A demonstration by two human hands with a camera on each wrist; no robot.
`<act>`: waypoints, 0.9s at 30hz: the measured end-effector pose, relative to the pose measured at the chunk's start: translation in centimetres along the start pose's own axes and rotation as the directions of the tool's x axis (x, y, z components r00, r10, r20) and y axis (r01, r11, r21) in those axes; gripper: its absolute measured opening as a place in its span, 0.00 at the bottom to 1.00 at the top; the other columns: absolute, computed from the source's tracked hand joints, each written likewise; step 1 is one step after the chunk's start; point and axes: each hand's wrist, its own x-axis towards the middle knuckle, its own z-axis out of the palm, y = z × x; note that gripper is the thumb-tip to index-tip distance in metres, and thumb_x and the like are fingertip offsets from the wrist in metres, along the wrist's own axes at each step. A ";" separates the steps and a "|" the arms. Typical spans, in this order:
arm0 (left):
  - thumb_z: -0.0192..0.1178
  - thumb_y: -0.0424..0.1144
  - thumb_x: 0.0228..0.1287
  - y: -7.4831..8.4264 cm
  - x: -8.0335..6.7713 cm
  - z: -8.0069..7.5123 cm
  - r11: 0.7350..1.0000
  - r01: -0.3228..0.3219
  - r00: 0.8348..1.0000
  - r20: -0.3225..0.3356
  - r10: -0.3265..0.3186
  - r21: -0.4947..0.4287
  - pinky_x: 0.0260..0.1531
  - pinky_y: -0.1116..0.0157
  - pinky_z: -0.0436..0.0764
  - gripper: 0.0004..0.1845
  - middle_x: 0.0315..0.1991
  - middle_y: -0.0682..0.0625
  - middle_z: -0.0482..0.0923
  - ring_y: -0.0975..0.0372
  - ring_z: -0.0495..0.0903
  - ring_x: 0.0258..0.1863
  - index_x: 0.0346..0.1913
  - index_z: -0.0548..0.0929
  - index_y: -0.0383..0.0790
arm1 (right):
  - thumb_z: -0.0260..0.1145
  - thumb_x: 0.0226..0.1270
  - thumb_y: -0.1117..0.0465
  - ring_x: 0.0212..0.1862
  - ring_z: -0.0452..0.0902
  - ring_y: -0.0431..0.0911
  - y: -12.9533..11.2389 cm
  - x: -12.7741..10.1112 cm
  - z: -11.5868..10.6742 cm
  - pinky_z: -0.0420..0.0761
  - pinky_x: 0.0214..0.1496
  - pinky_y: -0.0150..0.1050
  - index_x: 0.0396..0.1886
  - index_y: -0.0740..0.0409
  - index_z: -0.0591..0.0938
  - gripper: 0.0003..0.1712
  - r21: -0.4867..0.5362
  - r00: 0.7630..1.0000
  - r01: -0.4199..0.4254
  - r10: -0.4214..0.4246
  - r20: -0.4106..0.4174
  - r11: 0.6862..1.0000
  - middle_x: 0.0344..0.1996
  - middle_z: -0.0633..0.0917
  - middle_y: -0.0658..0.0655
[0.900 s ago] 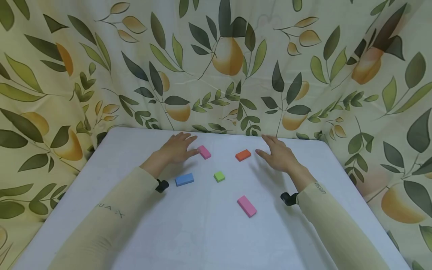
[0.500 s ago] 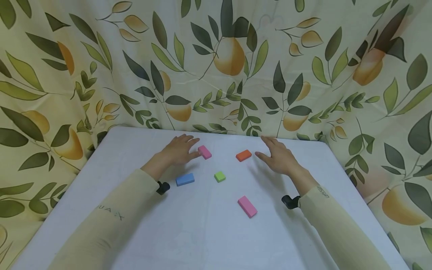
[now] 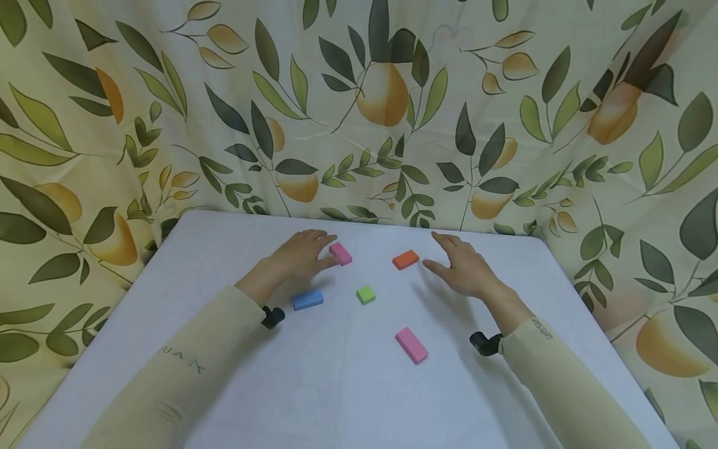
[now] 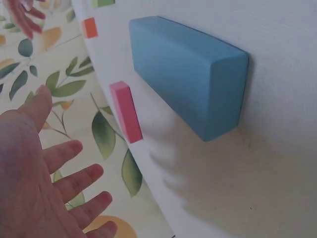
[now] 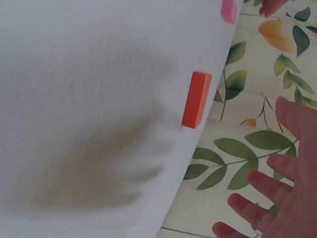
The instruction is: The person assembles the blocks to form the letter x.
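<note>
My left hand [image 3: 303, 254], fingers spread, hovers over the table's left side and holds nothing. Its thumb overlaps the edge of the far pink block [image 3: 341, 254] in the head view. A blue block [image 3: 308, 300] lies nearer me, below that hand, and looms large in the left wrist view. On the other side my right hand [image 3: 464, 268] hangs with spread fingers, its thumb just right of the orange block [image 3: 406, 259]. Shadows of the fingers fall on the cloth in both wrist views. Between the hands lies a small green block [image 3: 366, 295].
A second pink block [image 3: 412, 345] lies closer to me, right of centre. White cloth covers the table [image 3: 291, 386]. Behind its far edge hangs a curtain [image 3: 359, 156] printed with leaves and fruit. Both wrists carry a small black camera [image 3: 485, 343].
The left hand has shifted slightly right and toward me, its thumb now overlapping the far pink block. The right hand has lowered a little in view. The blocks keep their places.
</note>
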 end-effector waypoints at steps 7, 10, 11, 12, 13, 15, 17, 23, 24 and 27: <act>0.50 0.61 0.69 0.1 -0.1 0.3 0.999 -0.016 1.000 -0.002 0.016 -0.028 0.72 0.50 0.55 0.35 0.74 0.49 0.58 0.52 0.54 0.74 0.74 0.59 0.54 | 0.54 0.66 0.32 0.74 0.49 0.64 0.0 -0.6 0.2 0.54 0.69 0.68 0.78 0.47 0.51 0.48 -0.002 1.000 0.023 -0.023 -0.004 1.000 0.75 0.56 0.62; 0.50 0.61 0.69 0.2 -0.1 0.5 0.999 -0.018 1.000 -0.002 0.018 -0.033 0.72 0.50 0.56 0.35 0.74 0.49 0.58 0.52 0.55 0.74 0.74 0.59 0.54 | 0.55 0.67 0.33 0.74 0.50 0.64 0.0 -0.7 0.3 0.55 0.69 0.68 0.78 0.47 0.51 0.47 -0.003 1.000 0.030 -0.030 -0.009 1.000 0.75 0.57 0.62; 0.50 0.62 0.68 0.3 -0.1 0.5 0.999 -0.015 1.000 -0.001 0.015 -0.037 0.72 0.50 0.57 0.35 0.74 0.49 0.58 0.52 0.55 0.74 0.74 0.59 0.55 | 0.55 0.67 0.34 0.74 0.50 0.64 0.0 -0.7 0.4 0.55 0.69 0.67 0.78 0.47 0.51 0.47 -0.001 0.999 0.033 -0.033 -0.011 0.999 0.75 0.57 0.62; 0.50 0.62 0.68 0.3 -0.2 0.5 0.999 -0.014 1.000 -0.001 0.014 -0.041 0.72 0.50 0.57 0.35 0.74 0.49 0.58 0.52 0.55 0.74 0.74 0.59 0.55 | 0.55 0.67 0.34 0.74 0.50 0.64 0.0 -0.7 0.5 0.56 0.68 0.67 0.77 0.47 0.52 0.46 0.000 0.999 0.035 -0.035 -0.013 0.999 0.74 0.57 0.62; 0.50 0.63 0.68 0.4 -0.2 0.6 0.999 -0.015 1.000 0.000 0.015 -0.044 0.71 0.49 0.57 0.36 0.74 0.49 0.58 0.52 0.55 0.74 0.74 0.59 0.55 | 0.56 0.67 0.34 0.74 0.51 0.63 0.0 -0.8 0.6 0.56 0.68 0.67 0.77 0.46 0.52 0.46 0.002 0.999 0.036 -0.036 -0.017 0.999 0.74 0.58 0.62; 0.49 0.65 0.67 0.5 -0.1 0.7 0.999 -0.013 1.000 0.000 0.013 -0.051 0.71 0.49 0.58 0.36 0.74 0.49 0.58 0.52 0.55 0.74 0.74 0.59 0.55 | 0.56 0.66 0.34 0.74 0.51 0.63 -0.1 -0.9 0.7 0.57 0.68 0.67 0.77 0.46 0.53 0.46 0.007 0.999 0.038 -0.038 -0.022 0.999 0.74 0.58 0.62; 0.49 0.66 0.66 0.6 -0.1 0.8 0.998 -0.014 1.000 -0.004 0.014 -0.058 0.71 0.50 0.58 0.37 0.73 0.50 0.59 0.53 0.56 0.74 0.74 0.60 0.56 | 0.56 0.66 0.34 0.74 0.52 0.63 -0.1 -0.9 0.8 0.58 0.68 0.67 0.77 0.46 0.54 0.46 0.008 0.999 0.040 -0.040 -0.027 0.999 0.74 0.58 0.61; 0.46 0.69 0.65 0.8 -0.1 1.1 0.998 -0.025 1.000 -0.018 0.024 -0.055 0.71 0.52 0.59 0.38 0.72 0.52 0.60 0.55 0.57 0.73 0.73 0.61 0.56 | 0.56 0.66 0.33 0.74 0.52 0.61 -0.4 -1.4 0.9 0.58 0.68 0.66 0.76 0.47 0.55 0.46 0.016 0.998 0.050 -0.050 -0.035 0.999 0.74 0.59 0.60; 0.46 0.69 0.65 0.9 -0.2 1.1 0.998 -0.025 1.000 -0.019 0.024 -0.062 0.71 0.52 0.59 0.38 0.72 0.52 0.61 0.55 0.57 0.73 0.73 0.62 0.56 | 0.56 0.65 0.32 0.74 0.52 0.62 -0.4 -1.4 0.9 0.58 0.68 0.66 0.76 0.47 0.55 0.46 0.015 0.998 0.054 -0.054 -0.034 0.998 0.74 0.59 0.61; 0.47 0.68 0.65 1.2 -0.4 1.1 0.995 -0.030 0.999 -0.023 0.029 -0.091 0.71 0.51 0.59 0.37 0.72 0.52 0.61 0.55 0.57 0.73 0.73 0.63 0.55 | 0.56 0.65 0.32 0.74 0.52 0.62 -0.6 -1.6 1.0 0.58 0.68 0.65 0.76 0.48 0.56 0.46 0.015 0.997 0.064 -0.063 -0.035 0.998 0.74 0.59 0.61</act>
